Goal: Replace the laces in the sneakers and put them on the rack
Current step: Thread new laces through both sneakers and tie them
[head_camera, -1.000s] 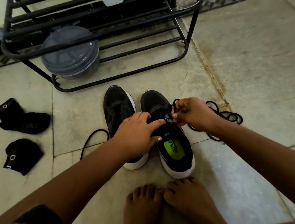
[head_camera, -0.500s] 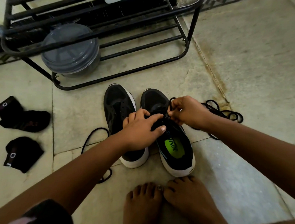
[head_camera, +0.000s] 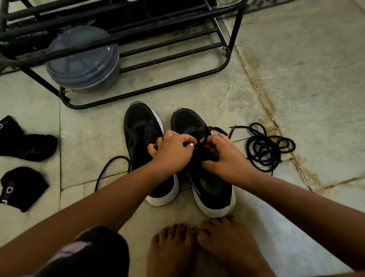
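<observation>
While both hands [head_camera: 174, 153] [head_camera: 226, 157] grip its black lace [head_camera: 204, 140], right sneaker [head_camera: 213, 187] black, white-soled, green insole

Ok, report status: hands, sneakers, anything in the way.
Left hand and right hand both on the right sneaker, working its lace. Left sneaker unlaced. Loose lace coil on floor. Rack front clear.

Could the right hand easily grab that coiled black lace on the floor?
Probably yes. The coiled lace lies on open floor just beside the right hand, with nothing between them, though that hand is now busy at the right sneaker.
</observation>
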`<control>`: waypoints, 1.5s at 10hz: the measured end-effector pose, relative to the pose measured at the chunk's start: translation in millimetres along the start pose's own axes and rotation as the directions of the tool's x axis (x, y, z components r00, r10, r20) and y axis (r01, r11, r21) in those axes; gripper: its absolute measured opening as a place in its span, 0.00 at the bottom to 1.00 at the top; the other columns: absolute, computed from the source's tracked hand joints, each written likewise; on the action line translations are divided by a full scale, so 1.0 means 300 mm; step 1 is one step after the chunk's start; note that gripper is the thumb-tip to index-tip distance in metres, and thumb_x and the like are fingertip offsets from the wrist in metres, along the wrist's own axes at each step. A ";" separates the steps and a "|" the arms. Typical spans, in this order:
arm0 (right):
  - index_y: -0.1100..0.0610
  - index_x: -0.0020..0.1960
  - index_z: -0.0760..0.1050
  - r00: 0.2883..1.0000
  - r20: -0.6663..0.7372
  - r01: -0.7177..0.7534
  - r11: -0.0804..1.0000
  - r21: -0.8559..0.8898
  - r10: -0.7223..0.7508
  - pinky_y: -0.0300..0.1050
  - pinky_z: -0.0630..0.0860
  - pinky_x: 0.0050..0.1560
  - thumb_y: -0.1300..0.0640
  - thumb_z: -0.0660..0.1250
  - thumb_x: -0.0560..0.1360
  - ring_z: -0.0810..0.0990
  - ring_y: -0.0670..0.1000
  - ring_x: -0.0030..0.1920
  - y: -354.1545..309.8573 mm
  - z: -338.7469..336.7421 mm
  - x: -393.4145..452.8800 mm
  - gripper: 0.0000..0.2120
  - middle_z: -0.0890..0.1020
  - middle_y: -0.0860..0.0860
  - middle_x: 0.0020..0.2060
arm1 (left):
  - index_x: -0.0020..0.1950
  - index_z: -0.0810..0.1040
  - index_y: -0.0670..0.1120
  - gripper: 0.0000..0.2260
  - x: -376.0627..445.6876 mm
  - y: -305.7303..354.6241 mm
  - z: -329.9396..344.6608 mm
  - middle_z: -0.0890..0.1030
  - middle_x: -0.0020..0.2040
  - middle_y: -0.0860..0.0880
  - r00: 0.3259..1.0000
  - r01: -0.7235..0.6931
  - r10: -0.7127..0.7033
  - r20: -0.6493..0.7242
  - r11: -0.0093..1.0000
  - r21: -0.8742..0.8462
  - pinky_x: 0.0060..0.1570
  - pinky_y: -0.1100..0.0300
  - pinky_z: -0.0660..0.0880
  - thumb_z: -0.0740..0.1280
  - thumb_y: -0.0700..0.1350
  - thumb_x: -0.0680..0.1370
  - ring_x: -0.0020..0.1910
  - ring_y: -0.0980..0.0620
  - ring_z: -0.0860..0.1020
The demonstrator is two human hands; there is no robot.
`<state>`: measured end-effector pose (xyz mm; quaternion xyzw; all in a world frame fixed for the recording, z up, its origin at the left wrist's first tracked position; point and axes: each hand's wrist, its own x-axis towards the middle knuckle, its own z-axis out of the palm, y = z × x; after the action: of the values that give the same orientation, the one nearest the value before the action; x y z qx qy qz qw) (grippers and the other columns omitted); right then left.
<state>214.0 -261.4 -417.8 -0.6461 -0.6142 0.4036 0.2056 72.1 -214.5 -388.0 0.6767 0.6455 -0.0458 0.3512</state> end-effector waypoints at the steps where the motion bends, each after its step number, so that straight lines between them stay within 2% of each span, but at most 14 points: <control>1: 0.56 0.59 0.72 1.000 -0.026 0.005 0.995 0.096 -0.003 0.36 0.73 0.52 0.64 0.69 0.69 0.73 0.48 0.53 0.000 -0.014 -0.005 0.20 0.71 0.49 0.52 | 0.61 0.74 0.63 0.12 0.003 0.003 0.009 0.65 0.65 0.51 1.000 0.023 -0.023 0.002 1.000 0.008 0.68 0.48 0.51 0.62 0.54 0.78 0.67 0.47 0.62; 2: 0.53 0.56 0.71 0.999 -0.031 0.042 0.993 0.106 -0.039 0.26 0.69 0.47 0.69 0.66 0.69 0.73 0.44 0.50 0.017 -0.004 -0.041 0.19 0.72 0.49 0.51 | 0.59 0.76 0.64 0.11 0.002 0.003 -0.001 0.66 0.64 0.52 0.999 0.041 -0.040 0.027 0.999 -0.031 0.66 0.49 0.52 0.63 0.57 0.77 0.66 0.47 0.62; 3: 0.51 0.56 0.70 0.996 -0.074 0.059 0.978 0.202 -0.045 0.26 0.69 0.49 0.72 0.63 0.70 0.73 0.42 0.52 0.037 0.000 -0.032 0.21 0.73 0.49 0.52 | 0.57 0.77 0.64 0.10 0.007 0.004 -0.003 0.66 0.63 0.52 0.998 0.046 -0.046 0.041 0.999 -0.016 0.64 0.48 0.53 0.62 0.59 0.77 0.65 0.47 0.62; 4: 0.53 0.58 0.71 0.996 -0.085 0.058 0.979 0.197 -0.042 0.35 0.71 0.57 0.73 0.59 0.71 0.71 0.46 0.58 0.028 0.017 -0.046 0.21 0.72 0.48 0.55 | 0.58 0.76 0.65 0.12 0.012 0.008 0.008 0.65 0.63 0.51 0.998 0.053 -0.053 0.032 0.998 0.020 0.66 0.47 0.53 0.62 0.61 0.76 0.65 0.46 0.62; 6: 0.57 0.63 0.70 0.990 -0.134 0.063 0.995 0.079 -0.052 0.22 0.62 0.55 0.72 0.56 0.74 0.67 0.44 0.59 0.030 0.039 -0.053 0.21 0.68 0.43 0.56 | 0.47 0.77 0.65 0.05 0.022 0.001 0.010 0.67 0.60 0.54 0.999 0.038 -0.037 0.017 0.998 -0.058 0.63 0.48 0.53 0.63 0.61 0.76 0.64 0.47 0.62; 7: 0.57 0.65 0.69 0.990 -0.124 0.066 0.997 0.041 -0.060 0.26 0.62 0.57 0.72 0.56 0.74 0.66 0.44 0.59 0.031 0.038 -0.051 0.22 0.68 0.46 0.58 | 0.43 0.78 0.65 0.05 0.028 -0.021 0.024 0.70 0.61 0.55 1.000 0.009 -0.009 0.003 0.996 -0.086 0.63 0.47 0.53 0.63 0.60 0.75 0.64 0.49 0.64; 8: 0.57 0.66 0.68 0.992 -0.116 0.051 0.998 0.025 -0.047 0.36 0.65 0.62 0.71 0.56 0.74 0.65 0.45 0.59 0.032 0.037 -0.054 0.22 0.69 0.49 0.60 | 0.39 0.81 0.65 0.06 0.046 -0.044 0.019 0.78 0.54 0.59 1.000 -0.015 0.015 -0.003 0.980 -0.200 0.63 0.46 0.59 0.65 0.60 0.73 0.61 0.51 0.70; 9: 0.57 0.67 0.67 0.992 -0.127 0.024 1.000 0.018 -0.021 0.49 0.68 0.65 0.70 0.56 0.74 0.66 0.47 0.61 0.044 0.041 -0.054 0.22 0.69 0.49 0.60 | 0.38 0.83 0.56 0.07 0.001 -0.030 -0.007 0.82 0.45 0.58 0.998 -0.052 0.058 -0.005 0.835 -0.548 0.58 0.57 0.71 0.66 0.54 0.71 0.53 0.55 0.76; 10: 0.55 0.68 0.66 0.992 -0.124 0.005 1.000 0.021 -0.002 0.53 0.66 0.66 0.70 0.56 0.74 0.65 0.45 0.61 0.044 0.040 -0.055 0.24 0.66 0.45 0.58 | 0.37 0.77 0.47 0.08 -0.021 -0.002 -0.096 0.81 0.45 0.50 0.996 -0.081 -0.006 -0.094 0.455 -0.887 0.48 0.60 0.71 0.63 0.44 0.75 0.50 0.53 0.78; 11: 0.55 0.68 0.66 0.993 -0.121 0.000 1.000 0.020 0.003 0.53 0.66 0.67 0.70 0.56 0.74 0.63 0.43 0.59 0.043 0.041 -0.056 0.24 0.65 0.42 0.56 | 0.35 0.69 0.47 0.12 -0.023 -0.041 -0.180 0.79 0.36 0.50 0.992 -0.123 0.063 -0.108 0.315 -0.941 0.54 0.53 0.73 0.54 0.42 0.78 0.45 0.50 0.79; 12: 0.55 0.67 0.66 0.993 -0.117 -0.008 1.000 0.026 0.011 0.53 0.66 0.66 0.70 0.56 0.75 0.64 0.43 0.59 0.042 0.041 -0.054 0.23 0.65 0.43 0.56 | 0.36 0.74 0.54 0.10 -0.123 -0.227 -0.014 0.76 0.38 0.56 0.999 0.019 0.023 0.047 0.680 -0.733 0.50 0.43 0.77 0.56 0.49 0.74 0.39 0.58 0.78; 13: 0.55 0.67 0.66 0.994 -0.108 -0.016 1.000 0.020 0.018 0.53 0.67 0.66 0.70 0.56 0.75 0.64 0.45 0.59 0.040 0.041 -0.053 0.23 0.67 0.46 0.57 | 0.39 0.81 0.53 0.12 -0.295 -0.377 0.398 0.82 0.40 0.51 0.983 0.143 -0.105 0.152 0.951 -0.274 0.28 0.50 0.76 0.59 0.51 0.69 0.32 0.44 0.82; 14: 0.55 0.67 0.66 0.994 -0.103 -0.027 1.000 0.015 0.028 0.53 0.66 0.66 0.70 0.56 0.75 0.64 0.45 0.59 0.039 0.043 -0.054 0.23 0.68 0.47 0.59 | 0.38 0.82 0.52 0.12 -0.338 -0.396 0.459 0.83 0.38 0.49 0.962 -0.064 0.063 0.264 0.998 -0.006 0.28 0.52 0.76 0.59 0.51 0.69 0.32 0.44 0.82; 15: 0.55 0.67 0.67 0.994 -0.108 -0.027 0.999 0.023 0.029 0.51 0.66 0.66 0.70 0.56 0.75 0.65 0.45 0.60 0.040 0.043 -0.052 0.23 0.68 0.47 0.59 | 0.45 0.80 0.52 0.10 -0.206 -0.368 0.246 0.77 0.46 0.48 0.978 -0.203 0.204 0.051 0.979 -0.027 0.31 0.52 0.76 0.60 0.50 0.71 0.35 0.44 0.82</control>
<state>212.6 -281.4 -430.2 -0.6733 -0.5888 0.3774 0.2399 -9.1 -314.7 -457.5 0.7339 0.5636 -0.0209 0.3786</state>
